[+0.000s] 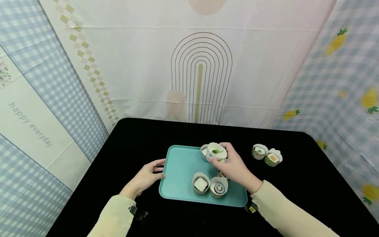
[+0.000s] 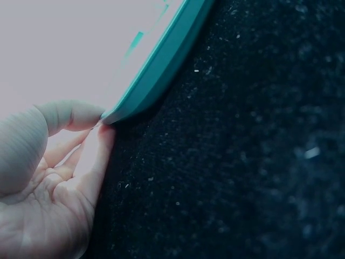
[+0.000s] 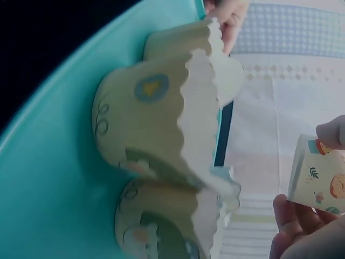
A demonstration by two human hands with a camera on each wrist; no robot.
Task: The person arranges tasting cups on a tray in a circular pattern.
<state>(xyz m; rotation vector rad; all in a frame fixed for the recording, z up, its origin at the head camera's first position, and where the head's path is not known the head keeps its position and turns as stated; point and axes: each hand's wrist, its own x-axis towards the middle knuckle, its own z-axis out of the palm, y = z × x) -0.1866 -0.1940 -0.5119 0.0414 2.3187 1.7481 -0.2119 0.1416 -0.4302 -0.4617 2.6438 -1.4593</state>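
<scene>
Sleeves: left sleeve (image 1: 113, 215) and right sleeve (image 1: 288, 209) pale, nearest the camera, reaching in from the bottom.
Left hand (image 1: 143, 177): thumb and fingertips touch the left rim of the tray (image 1: 180, 172); pinching or just resting, cannot tell.
Right hand (image 1: 237, 166): thumb and fingers clamped on held cup (image 1: 217, 153), one each side.
Held cup: raised above the tray's far part, scalloped rim, green on white inside; cookie print in the right wrist view.
Back cup (image 1: 203, 151): on tray, just left of held cup in head view, partly covered.
Front cups: plain white one (image 1: 201, 184) and swirl one (image 1: 219, 188) side by side near the tray's near edge.
Half-hidden cup (image 1: 222, 174): behind swirl one, under right hand.
Off-tray pair: green-topped cup (image 1: 259, 151) and orange-topped cup (image 1: 273, 157) on black table (image 1: 142, 138), right of tray.
Backdrop: white curtain (image 1: 139, 65), arch print.
</scene>
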